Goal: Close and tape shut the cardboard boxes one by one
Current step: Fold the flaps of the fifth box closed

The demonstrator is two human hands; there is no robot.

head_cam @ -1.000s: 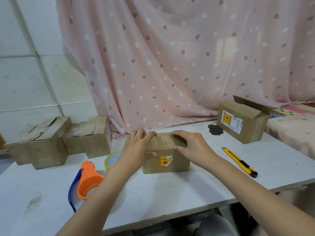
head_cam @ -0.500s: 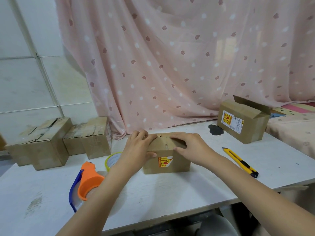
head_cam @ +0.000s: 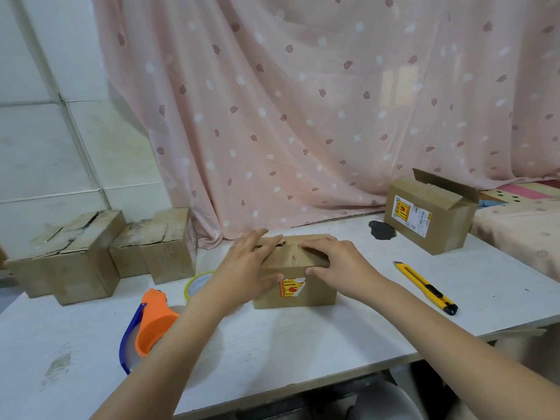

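A small cardboard box (head_cam: 315,286) with a red and yellow label stands in the middle of the white table (head_cam: 303,344). My left hand (head_cam: 245,265) lies with straight fingers across the left top flaps, its thumb on the front face. My right hand (head_cam: 336,262) presses the right top flaps down, with its thumb against the front face. The flaps meet in a slightly raised seam between my hands. An orange and blue tape dispenser (head_cam: 151,325) lies to the left under my left forearm.
A yellow tape roll (head_cam: 197,283) lies behind the dispenser. A yellow utility knife (head_cam: 424,286) lies to the right. An open-flapped box (head_cam: 430,219) stands at the back right. Two closed boxes (head_cam: 69,256) (head_cam: 163,247) stand at the back left. A pink curtain (head_cam: 303,116) hangs behind.
My left hand's fingers have stretched out straighter and further across the top flaps. My right hand has barely moved. The box stays in place.
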